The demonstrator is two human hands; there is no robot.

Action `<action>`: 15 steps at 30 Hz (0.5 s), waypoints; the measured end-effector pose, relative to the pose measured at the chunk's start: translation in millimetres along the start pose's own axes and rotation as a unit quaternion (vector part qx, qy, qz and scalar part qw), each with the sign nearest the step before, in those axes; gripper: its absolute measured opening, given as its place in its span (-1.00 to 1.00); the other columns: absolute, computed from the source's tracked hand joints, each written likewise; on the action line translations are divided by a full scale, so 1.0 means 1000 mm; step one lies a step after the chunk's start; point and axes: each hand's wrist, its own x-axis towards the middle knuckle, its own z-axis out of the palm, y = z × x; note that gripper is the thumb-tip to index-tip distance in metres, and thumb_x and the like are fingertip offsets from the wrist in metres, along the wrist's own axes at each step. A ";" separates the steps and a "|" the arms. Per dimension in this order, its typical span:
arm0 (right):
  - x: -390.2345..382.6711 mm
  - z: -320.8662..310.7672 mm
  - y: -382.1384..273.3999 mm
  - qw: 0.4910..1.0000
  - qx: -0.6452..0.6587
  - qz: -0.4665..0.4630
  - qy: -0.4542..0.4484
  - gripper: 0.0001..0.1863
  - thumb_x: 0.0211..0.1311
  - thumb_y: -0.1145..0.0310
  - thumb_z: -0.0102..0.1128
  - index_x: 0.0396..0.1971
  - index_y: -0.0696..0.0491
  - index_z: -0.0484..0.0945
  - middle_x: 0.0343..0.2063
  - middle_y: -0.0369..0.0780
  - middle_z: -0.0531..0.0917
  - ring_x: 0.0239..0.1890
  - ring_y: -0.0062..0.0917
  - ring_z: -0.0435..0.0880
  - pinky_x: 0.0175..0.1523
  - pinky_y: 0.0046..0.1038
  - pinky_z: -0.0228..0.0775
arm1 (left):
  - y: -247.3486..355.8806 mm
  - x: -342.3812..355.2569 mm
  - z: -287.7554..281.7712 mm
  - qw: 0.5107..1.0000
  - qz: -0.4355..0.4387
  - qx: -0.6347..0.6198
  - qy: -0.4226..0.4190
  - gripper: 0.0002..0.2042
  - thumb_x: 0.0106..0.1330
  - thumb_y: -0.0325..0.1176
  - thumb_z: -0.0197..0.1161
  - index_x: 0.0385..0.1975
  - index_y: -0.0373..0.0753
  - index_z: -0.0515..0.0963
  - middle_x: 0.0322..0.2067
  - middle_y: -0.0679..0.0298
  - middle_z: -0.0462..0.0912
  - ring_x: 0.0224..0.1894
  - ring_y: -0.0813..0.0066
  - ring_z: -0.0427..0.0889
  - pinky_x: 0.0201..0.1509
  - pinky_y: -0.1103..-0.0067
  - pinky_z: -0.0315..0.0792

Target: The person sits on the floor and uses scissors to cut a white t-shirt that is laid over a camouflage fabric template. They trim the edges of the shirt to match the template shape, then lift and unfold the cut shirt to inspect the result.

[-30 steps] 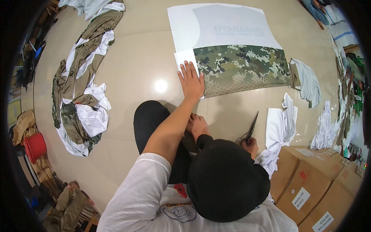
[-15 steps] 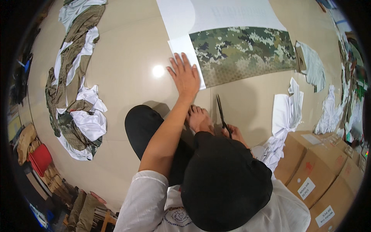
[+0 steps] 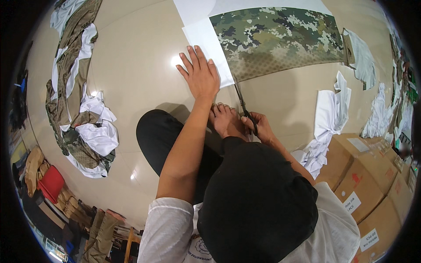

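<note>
A fabric sheet with a camouflage panel (image 3: pixel 280 41) and a white margin (image 3: pixel 222 65) lies flat on the floor. My left hand (image 3: pixel 201 76) rests on the sheet's white left edge with its fingers spread, some of them reaching past it over the tiles. Long dark scissors (image 3: pixel 242 103) are gripped in my right hand (image 3: pixel 259 127), close to my bare foot (image 3: pixel 227 120). Their blade tips point away from me and meet the near edge of the sheet, where white turns to camouflage. Whether the blades have bitten into the fabric is too small to tell.
A long heap of brown, camouflage and white cloth (image 3: pixel 72 101) lies at left. White scraps (image 3: pixel 329 109) and a grey-white piece (image 3: pixel 362 57) lie at right. Cardboard boxes (image 3: pixel 364 175) stand at the lower right. A red item (image 3: pixel 51 183) and folded brown garments (image 3: pixel 101 234) sit lower left.
The scissors have moved up from the bare floor to the sheet's near edge. My left hand stays flat on the white margin. The whole view has shifted slightly.
</note>
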 end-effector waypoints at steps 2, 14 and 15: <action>0.003 0.003 -0.002 1.000 0.010 0.002 0.002 -0.50 0.40 -0.04 0.54 -0.39 0.13 0.64 -0.53 -0.30 0.66 -0.47 -0.64 0.60 -0.35 -0.49 0.42 | 0.001 0.000 -0.001 1.000 -0.002 0.008 -0.004 -0.32 0.69 -0.10 -0.12 0.71 -0.28 0.04 0.71 -0.05 -0.01 0.74 -0.27 -0.20 0.73 -0.19 -0.39; 0.009 0.011 -0.011 1.000 0.027 0.004 0.015 -0.50 0.38 -0.04 0.57 -0.37 0.13 0.61 -0.51 -0.29 0.67 -0.48 -0.63 0.61 -0.36 -0.50 0.46 | 0.003 0.001 -0.002 1.000 -0.007 0.017 -0.013 -0.32 0.69 -0.09 -0.15 0.72 -0.27 0.02 0.72 -0.04 -0.02 0.74 -0.27 -0.20 0.73 -0.19 -0.39; 0.008 0.010 -0.013 1.000 0.024 0.004 0.013 -0.50 0.38 -0.04 0.57 -0.37 0.12 0.61 -0.51 -0.29 0.67 -0.48 -0.64 0.61 -0.36 -0.50 0.46 | 0.002 0.000 -0.001 1.000 -0.007 0.018 -0.011 -0.32 0.69 -0.10 -0.14 0.72 -0.27 0.01 0.72 -0.05 -0.02 0.74 -0.27 -0.19 0.73 -0.19 -0.39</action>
